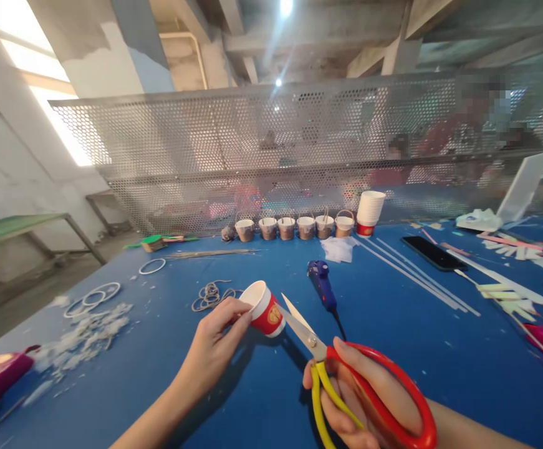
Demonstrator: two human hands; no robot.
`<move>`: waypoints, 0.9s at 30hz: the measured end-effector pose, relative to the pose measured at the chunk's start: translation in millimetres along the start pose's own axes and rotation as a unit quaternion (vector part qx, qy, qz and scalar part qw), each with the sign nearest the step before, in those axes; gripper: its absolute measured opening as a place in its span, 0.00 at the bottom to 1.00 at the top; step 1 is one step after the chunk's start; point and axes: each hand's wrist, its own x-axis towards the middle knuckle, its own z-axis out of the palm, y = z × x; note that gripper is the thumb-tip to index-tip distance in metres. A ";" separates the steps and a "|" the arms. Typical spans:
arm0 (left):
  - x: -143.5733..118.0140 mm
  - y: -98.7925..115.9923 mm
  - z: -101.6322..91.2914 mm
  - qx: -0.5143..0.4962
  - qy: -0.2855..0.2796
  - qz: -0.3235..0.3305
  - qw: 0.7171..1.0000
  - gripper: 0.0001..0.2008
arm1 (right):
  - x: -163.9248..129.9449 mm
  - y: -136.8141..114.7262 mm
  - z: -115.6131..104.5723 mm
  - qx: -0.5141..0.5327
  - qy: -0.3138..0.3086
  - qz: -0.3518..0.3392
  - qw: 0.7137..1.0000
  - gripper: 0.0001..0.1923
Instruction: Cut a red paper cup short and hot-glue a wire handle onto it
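Note:
My left hand (219, 337) pinches the rim of a red and white paper cup (267, 313), tilted so that its mouth faces up and left. In my right hand (350, 393) is a pair of scissors (315, 343) with one red and one yellow handle. The blades are slightly apart, and one blade tip lies at the cup's side; whether it touches I cannot tell. Behind the cup lies a loose coil of grey cord (210, 295) on the blue table (262, 399). A blue glue gun (321, 285) rests beyond the scissors.
Several small wrapped cups (305, 228) line the back, beside a stack of paper cups (370, 212), before a perforated metal screen (182, 143). A phone (432, 252) and white strips (416, 277) lie right. White rings (92, 299), scraps (84, 337) and a magenta tool (2, 374) lie left.

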 end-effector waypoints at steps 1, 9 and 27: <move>-0.3 1.2 0.0 -0.008 -0.003 -0.010 1.000 0.11 | 0.0 2.0 1.0 0.004 -0.004 -0.001 1.000 0.32; -3.1 6.5 4.0 -0.039 -0.028 -0.087 0.995 0.11 | 0.0 10.9 8.5 0.015 -0.021 -0.040 0.999 0.38; -6.8 5.7 10.4 0.020 -0.029 0.016 0.999 0.10 | -0.9 11.9 13.4 0.031 -0.014 -0.020 0.999 0.36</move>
